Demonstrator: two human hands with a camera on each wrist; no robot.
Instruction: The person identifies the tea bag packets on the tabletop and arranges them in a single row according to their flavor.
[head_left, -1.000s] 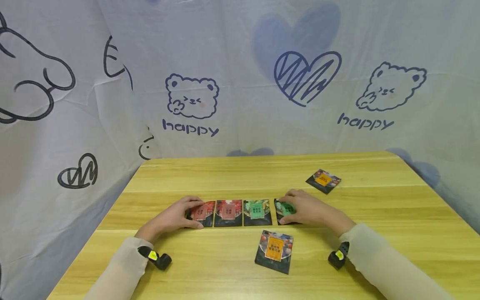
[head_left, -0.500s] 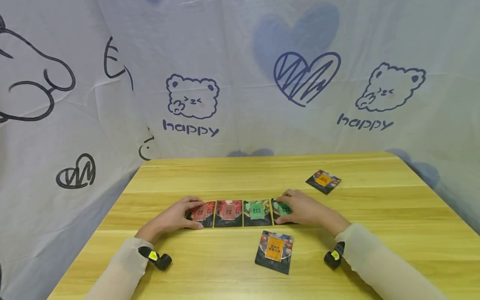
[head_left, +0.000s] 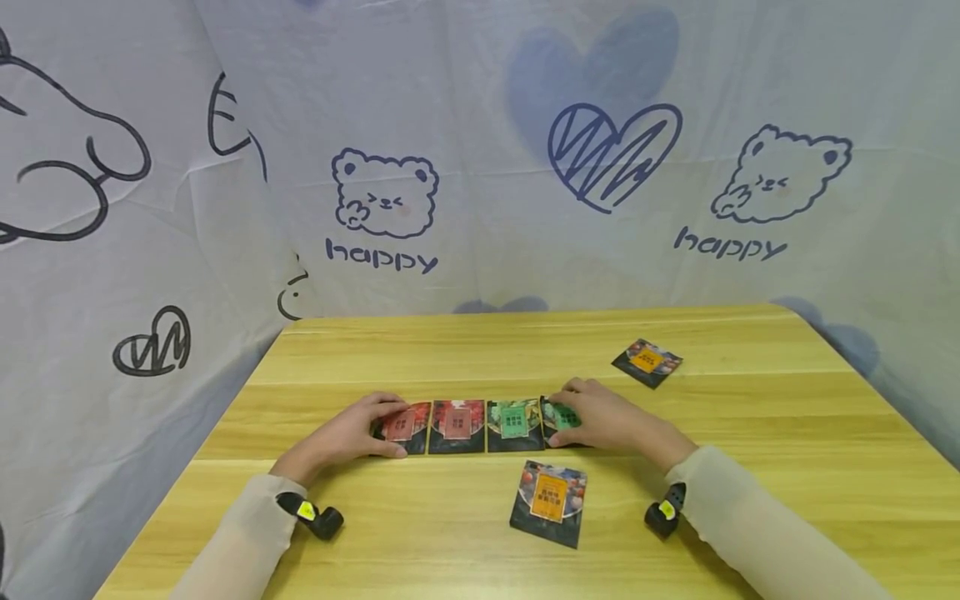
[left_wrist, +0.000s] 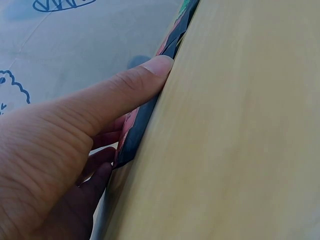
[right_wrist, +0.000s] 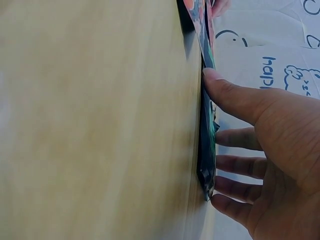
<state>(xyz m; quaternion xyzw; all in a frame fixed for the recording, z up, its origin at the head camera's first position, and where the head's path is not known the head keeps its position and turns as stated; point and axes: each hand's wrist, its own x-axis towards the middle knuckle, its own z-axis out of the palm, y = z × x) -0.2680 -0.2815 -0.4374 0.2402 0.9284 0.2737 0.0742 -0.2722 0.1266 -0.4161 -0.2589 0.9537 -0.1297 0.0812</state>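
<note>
In the head view, a row of flat packets lies across the table: a red packet (head_left: 405,427), a second red packet (head_left: 457,427), a green packet (head_left: 515,427) and a rightmost green packet (head_left: 564,418). My left hand (head_left: 341,433) holds the leftmost red one by its edges, thumb at the near side and fingers at the far side. At the other end, my right hand (head_left: 611,419) grips the rightmost green packet the same way, covering its right part. In the right wrist view, that green packet (right_wrist: 206,145) lies between thumb and fingers.
An orange-labelled packet (head_left: 550,504) lies in front of the row, slightly turned. Another orange-labelled packet (head_left: 648,362) sits farther back on the right. Behind the wooden table (head_left: 420,542) hangs a white cloth (head_left: 495,208) with drawings. Both wrists carry black straps with cameras.
My right hand has slid the rightmost green packet left, closing the gap to its green neighbour. My left hand and the other packets have stayed in place.
</note>
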